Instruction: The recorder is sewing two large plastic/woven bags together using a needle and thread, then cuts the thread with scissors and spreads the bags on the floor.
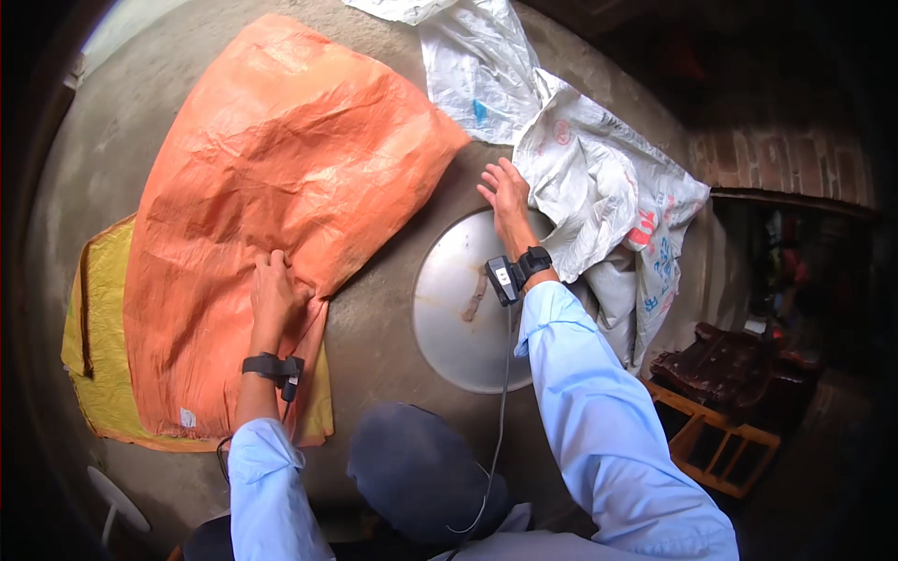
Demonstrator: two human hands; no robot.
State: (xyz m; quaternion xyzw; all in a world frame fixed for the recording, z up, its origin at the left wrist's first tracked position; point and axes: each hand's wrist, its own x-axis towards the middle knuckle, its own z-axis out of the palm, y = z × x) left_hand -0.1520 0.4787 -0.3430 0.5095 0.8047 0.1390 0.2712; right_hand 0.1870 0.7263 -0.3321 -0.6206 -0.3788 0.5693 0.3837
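A large orange woven sack (271, 140) lies spread and creased over the left side of the grey surface. My left hand (274, 292) is closed on its lower part, and folds run out from the fingers. Beneath the orange sack shows the edge of a yellow sack (105, 374). My right hand (508, 198) is open and empty, its fingers stretched forward, beside a crumpled white woven sack (585, 168). Below that hand is a round metal lid (458, 318), partly covered by my right forearm and the white sack. I cannot tell whether the right hand touches the sack.
Another white sheet of sacking (477, 65) lies at the far edge. A wooden frame (711, 439) and a dark reddish-brown object (720, 369) stand low on the right, by a brick wall (786, 166). A pale round disc on a stem (117, 496) is at lower left. A cable (502, 411) hangs from my right wrist.
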